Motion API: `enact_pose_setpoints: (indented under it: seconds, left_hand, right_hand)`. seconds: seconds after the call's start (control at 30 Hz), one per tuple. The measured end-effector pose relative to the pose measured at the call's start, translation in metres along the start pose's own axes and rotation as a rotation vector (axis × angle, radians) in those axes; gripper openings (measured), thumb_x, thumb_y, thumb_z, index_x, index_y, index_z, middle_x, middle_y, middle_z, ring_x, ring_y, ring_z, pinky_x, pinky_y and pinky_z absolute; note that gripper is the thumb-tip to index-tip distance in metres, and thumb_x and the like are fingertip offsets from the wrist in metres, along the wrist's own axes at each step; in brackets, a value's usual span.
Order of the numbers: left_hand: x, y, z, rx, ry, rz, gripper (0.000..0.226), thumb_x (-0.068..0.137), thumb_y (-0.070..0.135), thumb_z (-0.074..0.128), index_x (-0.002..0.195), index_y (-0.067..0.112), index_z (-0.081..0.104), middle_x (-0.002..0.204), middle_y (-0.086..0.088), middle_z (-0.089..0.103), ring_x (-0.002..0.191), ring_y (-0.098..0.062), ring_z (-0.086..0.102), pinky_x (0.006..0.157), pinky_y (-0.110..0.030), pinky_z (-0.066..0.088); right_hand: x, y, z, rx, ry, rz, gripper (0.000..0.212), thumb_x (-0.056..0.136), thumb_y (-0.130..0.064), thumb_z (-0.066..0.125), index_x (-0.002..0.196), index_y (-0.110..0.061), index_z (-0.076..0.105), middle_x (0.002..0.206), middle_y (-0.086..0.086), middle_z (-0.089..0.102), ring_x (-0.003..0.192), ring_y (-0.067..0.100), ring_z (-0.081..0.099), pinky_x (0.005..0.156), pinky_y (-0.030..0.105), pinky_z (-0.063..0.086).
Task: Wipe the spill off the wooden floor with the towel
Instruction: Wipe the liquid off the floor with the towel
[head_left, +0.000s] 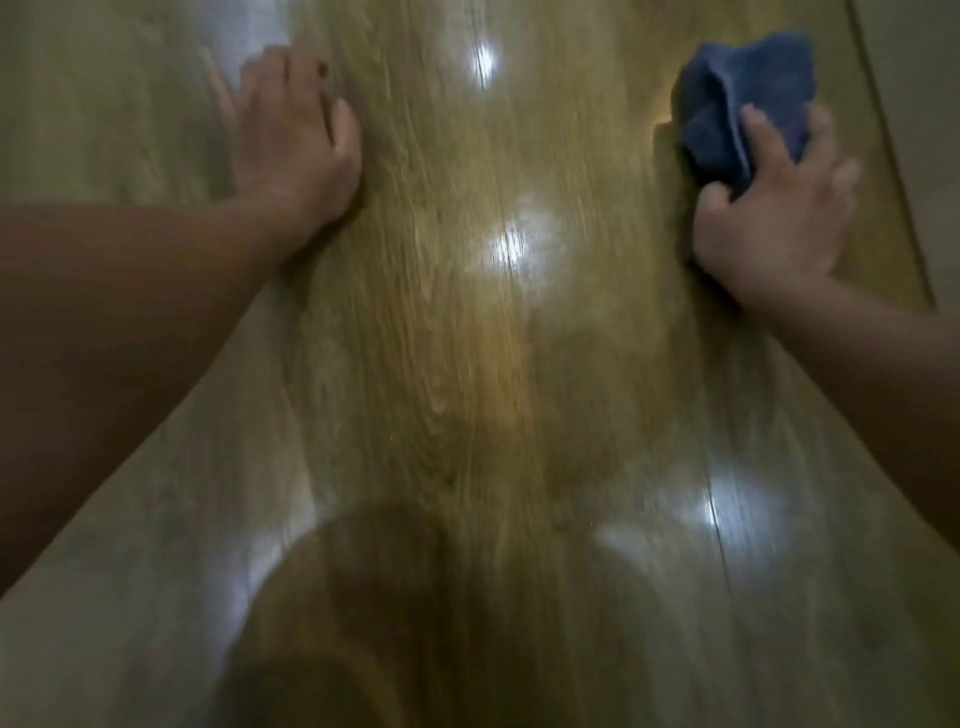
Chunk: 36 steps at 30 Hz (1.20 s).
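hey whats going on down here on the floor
A person is bent low over the wooden floor. Their right hand grips a bunched blue towel that lies on the boards at the right. The left hand rests open on the floor at the left. The picture is blurred, so I cannot tell how much spill is left between the hands.

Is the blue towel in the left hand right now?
No, the right hand grips the blue towel, while the left hand presses bare on the wooden floor.
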<state>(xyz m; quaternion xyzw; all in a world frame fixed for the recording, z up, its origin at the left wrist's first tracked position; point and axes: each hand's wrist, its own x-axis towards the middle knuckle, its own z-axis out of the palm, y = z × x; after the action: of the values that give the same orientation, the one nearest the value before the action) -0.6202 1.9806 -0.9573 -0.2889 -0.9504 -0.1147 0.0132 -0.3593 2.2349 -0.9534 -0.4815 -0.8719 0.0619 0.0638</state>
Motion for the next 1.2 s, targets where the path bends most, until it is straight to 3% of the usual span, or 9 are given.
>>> enact_pose_setpoints:
  seconds: [0.1,0.27,0.5,0.57,0.73,0.87,1.0,1.1,1.2]
  left_hand:
    - [-0.066,0.017,-0.001,0.150,-0.078,0.004,0.049,0.094,0.038,0.027,0.130,0.011,0.046,0.136,-0.015,0.049,0.133,-0.036,0.039,0.116,-0.068,0.002]
    - [-0.120,0.025,0.008,-0.063,-0.108,-0.038,0.043,0.097,0.028,0.036,0.138,0.019,0.044,0.158,-0.004,0.031,0.150,-0.028,0.013,0.118,-0.063,-0.001]
    - [-0.120,0.023,0.010,-0.065,-0.105,-0.066,0.052,0.094,0.030,0.041,0.141,0.010,0.046,0.154,-0.012,0.038,0.148,-0.032,0.019,0.116,-0.066,0.003]
    - [-0.119,0.022,0.009,-0.093,-0.082,-0.063,0.042,0.096,0.029,0.043,0.133,0.011,0.052,0.155,-0.009,0.037,0.148,-0.031,0.018,0.117,-0.065,0.001]
    - [-0.120,0.023,0.011,-0.087,-0.076,-0.059,0.040,0.096,0.032,0.040,0.130,0.014,0.053,0.155,-0.007,0.035,0.149,-0.029,0.015,0.118,-0.064,-0.002]
    - [-0.118,0.028,0.006,-0.058,-0.096,-0.055,0.042,0.096,0.032,0.037,0.132,0.012,0.048,0.155,-0.010,0.032,0.149,-0.031,0.014,0.117,-0.064,-0.002]
    - [-0.119,0.025,0.010,-0.074,-0.064,-0.040,0.037,0.097,0.028,0.042,0.127,0.008,0.049,0.150,-0.016,0.036,0.148,-0.036,0.017,0.115,-0.066,-0.001]
    - [-0.118,0.011,0.006,-0.079,-0.130,0.028,0.037,0.100,0.028,0.048,0.129,0.005,0.049,0.154,-0.019,0.032,0.148,-0.038,0.013,0.115,-0.067,-0.002]
    - [-0.117,-0.009,-0.016,-0.050,-0.362,0.118,0.047,0.099,0.038,0.050,0.136,0.009,0.044,0.161,-0.013,0.021,0.150,-0.035,0.009,0.118,-0.061,0.002]
  right_hand:
    - [0.001,-0.001,-0.004,-0.007,-0.011,-0.039,0.063,0.089,-0.045,0.043,0.150,-0.041,0.028,0.165,0.005,0.012,0.138,0.043,0.027,0.116,0.050,0.023]
    - [-0.025,-0.060,-0.008,0.029,-0.130,0.134,0.067,0.091,-0.044,0.048,0.154,-0.041,0.023,0.167,0.006,0.003,0.139,0.047,0.024,0.115,0.053,0.021]
    - [-0.135,-0.131,0.000,0.026,-0.354,-0.651,0.066,0.094,-0.041,0.048,0.154,-0.045,0.018,0.167,0.002,0.002,0.132,0.036,0.032,0.107,0.045,0.030]
    - [-0.105,-0.075,-0.002,-0.020,-0.242,-0.567,0.070,0.090,-0.041,0.052,0.153,-0.045,0.023,0.166,0.000,0.009,0.131,0.034,0.037,0.108,0.043,0.034]
    - [-0.055,0.106,-0.036,-0.063,-0.086,0.173,0.067,0.091,-0.036,0.051,0.153,-0.030,0.027,0.163,0.011,0.014,0.135,0.048,0.031,0.112,0.058,0.026]
    - [-0.073,0.052,-0.029,-0.067,-0.098,0.304,0.064,0.094,-0.040,0.048,0.154,-0.037,0.025,0.166,0.006,0.006,0.136,0.045,0.029,0.110,0.054,0.025]
    - [-0.176,-0.057,-0.017,-0.001,-0.236,-0.293,0.068,0.092,-0.044,0.054,0.153,-0.043,0.022,0.166,0.003,0.002,0.135,0.037,0.027,0.109,0.048,0.027]
    - [-0.226,-0.062,-0.017,0.127,-0.347,-0.746,0.069,0.089,-0.041,0.059,0.151,-0.045,0.029,0.166,0.000,0.010,0.132,0.033,0.031,0.109,0.047,0.030]
    - [-0.202,0.008,-0.014,0.141,-0.189,-0.616,0.069,0.079,-0.039,0.061,0.146,-0.040,0.044,0.160,0.004,0.032,0.123,0.036,0.048,0.103,0.047,0.043]
